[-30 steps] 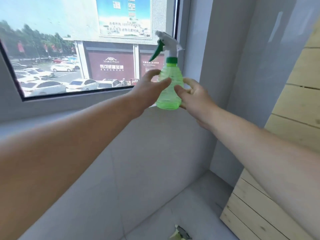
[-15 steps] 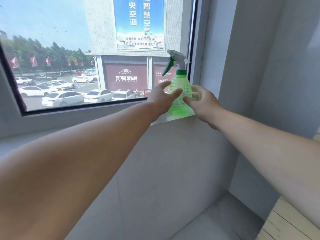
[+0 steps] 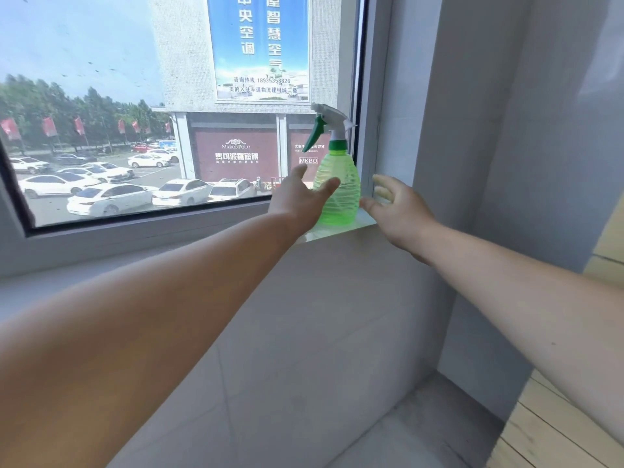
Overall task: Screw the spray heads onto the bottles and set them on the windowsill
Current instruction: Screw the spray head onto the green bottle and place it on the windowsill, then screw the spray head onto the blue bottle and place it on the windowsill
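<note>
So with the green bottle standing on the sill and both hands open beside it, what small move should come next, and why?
Probably draw both hands back. The green spray bottle stands upright on the windowsill at the right corner of the window, spray head fitted on its neck. The left hand and right hand are open on either side; the right is clear of it, while the left overlaps it in view, so contact is unclear.

A large window (image 3: 169, 106) with a dark frame looks out in bright daylight on parked cars (image 3: 108, 197), trees and a building with a blue banner (image 3: 258, 45). Below it, pale grey tiled wall (image 3: 304, 332); light wooden boards (image 3: 557, 430) at right.
</note>
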Demonstrator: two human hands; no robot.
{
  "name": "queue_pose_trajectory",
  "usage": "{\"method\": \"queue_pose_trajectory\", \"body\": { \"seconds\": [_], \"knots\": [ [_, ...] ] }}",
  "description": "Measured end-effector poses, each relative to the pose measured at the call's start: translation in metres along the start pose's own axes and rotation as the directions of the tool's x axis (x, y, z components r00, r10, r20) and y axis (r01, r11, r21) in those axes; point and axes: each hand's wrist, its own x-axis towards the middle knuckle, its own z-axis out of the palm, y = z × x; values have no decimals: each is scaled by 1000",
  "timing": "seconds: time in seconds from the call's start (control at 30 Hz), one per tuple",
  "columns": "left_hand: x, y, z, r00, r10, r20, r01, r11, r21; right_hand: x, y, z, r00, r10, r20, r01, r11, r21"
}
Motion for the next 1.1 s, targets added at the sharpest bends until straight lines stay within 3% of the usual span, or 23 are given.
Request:
{"method": "queue_pose_trajectory", "body": {
  "seconds": [0.2,0.3,0.33,0.4,0.47,0.57,0.7,0.77,0.87,0.97,1.1],
  "knots": [
    [-51,9,-11,992,-47,-116,21,975,-221,-47,21,-24,1000,13,-4,-13,1000,-5],
    [-91,-5,3,999,-35,-1,34,960,-280,-98,51,-38,996,61,58,-54,992,-118],
    [-116,-12,25,998,-29,51,43,953,-299,-133,75,-52,988,134,73,-118,975,-186],
    [-143,-26,33,1000,3,5,-1,951,-309,-170,103,-58,972,182,152,-135,952,-275],
    [-176,-38,58,994,-9,113,45,947,-319,-211,133,-67,933,300,200,-225,918,-327],
    [-231,-73,112,890,-160,427,255,951,-175,-276,190,-74,847,475,239,-370,850,-376],
    [-312,-131,193,555,-435,709,481,863,152,-349,269,-78,614,744,262,-630,662,-405],
    [-347,-152,220,460,-493,738,544,814,204,-369,294,-75,513,809,288,-699,588,-407],
    [-392,-167,260,401,-530,748,547,793,268,-389,326,-75,438,857,271,-758,514,-402],
    [-415,-179,294,431,-533,728,468,822,325,-404,363,-75,395,891,223,-812,452,-368],
    [-434,-188,329,403,-551,731,393,825,406,-426,405,-70,282,945,165,-897,321,-303]
  ]
}}
